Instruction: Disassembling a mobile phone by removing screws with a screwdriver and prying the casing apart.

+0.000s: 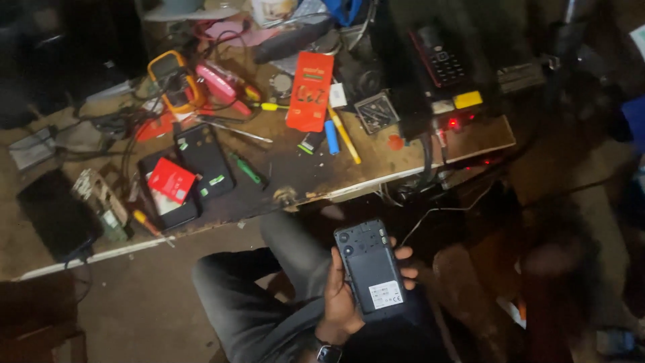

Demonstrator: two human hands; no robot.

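My left hand (341, 302) is shut on a dark smartphone (370, 267), held over my lap below the bench edge. The phone's back faces me with its cover off, a white label near its lower end. My thumb lies along its left edge and my fingertips curl round the right edge. A watch (329, 353) sits on that wrist. My right hand is out of view.
A cluttered wooden workbench (376, 165) lies ahead with a yellow multimeter (173, 84), an orange packet (310, 91), a black phone (203, 158), a red box (171, 180), a green screwdriver (247, 168) and pens. A keypad phone (440, 64) rests on dark equipment at the right. My grey trousers (242, 296) fill the bottom.
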